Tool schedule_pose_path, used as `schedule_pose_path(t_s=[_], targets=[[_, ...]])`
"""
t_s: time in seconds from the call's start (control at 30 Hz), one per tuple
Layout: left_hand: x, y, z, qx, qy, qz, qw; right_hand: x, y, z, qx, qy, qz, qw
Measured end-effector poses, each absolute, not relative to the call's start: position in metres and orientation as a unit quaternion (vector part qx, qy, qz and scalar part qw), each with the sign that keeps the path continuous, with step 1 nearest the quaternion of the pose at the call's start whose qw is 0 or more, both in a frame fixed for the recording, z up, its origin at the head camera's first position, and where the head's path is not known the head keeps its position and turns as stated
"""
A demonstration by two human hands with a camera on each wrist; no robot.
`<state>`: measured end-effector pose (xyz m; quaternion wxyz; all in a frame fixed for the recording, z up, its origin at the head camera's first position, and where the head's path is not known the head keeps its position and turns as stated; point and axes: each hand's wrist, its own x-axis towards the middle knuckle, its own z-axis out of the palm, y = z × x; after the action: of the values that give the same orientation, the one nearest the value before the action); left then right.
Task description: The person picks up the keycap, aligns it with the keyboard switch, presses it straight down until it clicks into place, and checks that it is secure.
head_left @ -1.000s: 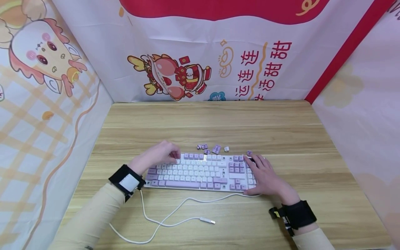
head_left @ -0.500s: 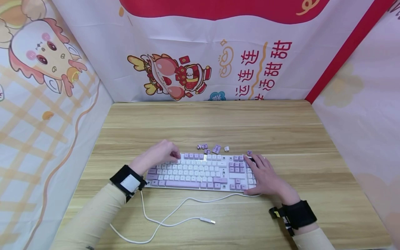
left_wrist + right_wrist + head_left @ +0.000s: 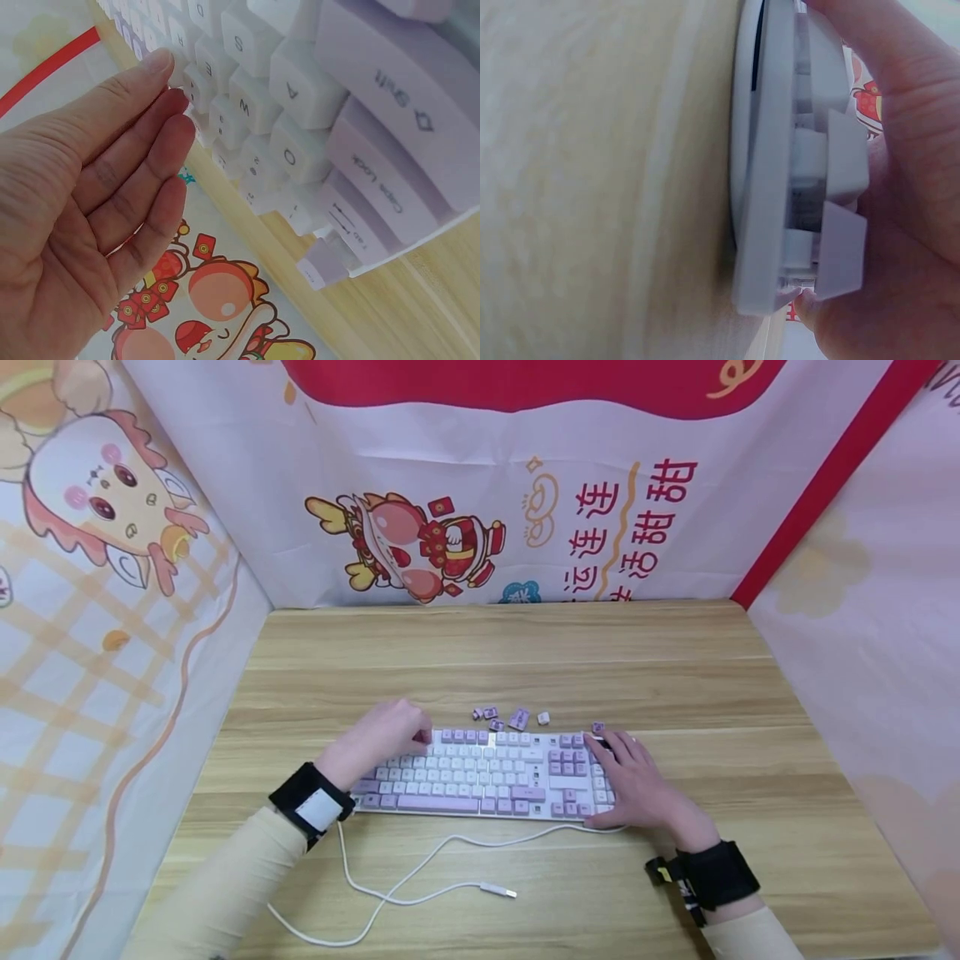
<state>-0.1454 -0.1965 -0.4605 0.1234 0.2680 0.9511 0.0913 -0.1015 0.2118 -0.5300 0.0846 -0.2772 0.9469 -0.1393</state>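
A white and lilac mechanical keyboard (image 3: 438,802) lies across the middle of the table. My left hand (image 3: 386,732) bends over its upper left rows. In the left wrist view, thumb (image 3: 159,61) and index fingertip come together at a white keycap (image 3: 178,69), with the other fingers curled below; the pinch itself is partly hidden. My right hand (image 3: 641,785) grips the keyboard's right end, thumb at the near edge and fingers at the far edge. The right wrist view shows the keyboard's side edge (image 3: 769,217) and raised keys next to that palm.
Loose keycaps lie behind the keyboard, among them a large lilac one (image 3: 519,719), a white one (image 3: 543,718) and a small lilac one (image 3: 597,727). A white USB cable (image 3: 420,868) loops in front. Printed cloth (image 3: 465,452) hangs behind the table.
My left wrist and forearm have shifted slightly right and nearer, while the fingertips stay at the same upper-left keys. The right hand and the keyboard hold still.
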Motion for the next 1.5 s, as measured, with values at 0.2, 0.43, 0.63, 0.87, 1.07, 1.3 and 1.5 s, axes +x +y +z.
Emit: schedule_pose_path(t_s=[0.2, 0.43, 0.63, 0.87, 1.07, 1.3, 1.5], targets=[[-0.143, -0.197, -0.463, 0.266, 0.952, 0.089, 0.118, -0.101, 0.211, -0.529, -0.277, 0.947, -0.14, 0.086], [-0.141, -0.197, -0.466, 0.255, 0.954, 0.095, 0.125, -0.099, 0.211, -0.532, -0.271, 0.947, -0.142, 0.098], [-0.138, -0.191, -0.468, 0.25, 0.958, 0.076, 0.116, -0.097, 0.21, -0.533, -0.267, 0.947, -0.149, 0.1], [-0.132, -0.182, -0.468, 0.261, 0.961, 0.046, 0.072, -0.095, 0.209, -0.534, -0.267, 0.947, -0.149, 0.094], [-0.133, -0.18, -0.464, 0.263, 0.96, 0.059, 0.075, -0.094, 0.211, -0.534, -0.266, 0.949, -0.146, 0.086], [-0.142, -0.181, -0.46, 0.258, 0.958, 0.067, 0.106, -0.098, 0.211, -0.533, -0.264, 0.949, -0.148, 0.085], [-0.144, -0.183, -0.459, 0.244, 0.959, 0.086, 0.116, -0.098, 0.211, -0.532, -0.267, 0.95, -0.146, 0.075]])
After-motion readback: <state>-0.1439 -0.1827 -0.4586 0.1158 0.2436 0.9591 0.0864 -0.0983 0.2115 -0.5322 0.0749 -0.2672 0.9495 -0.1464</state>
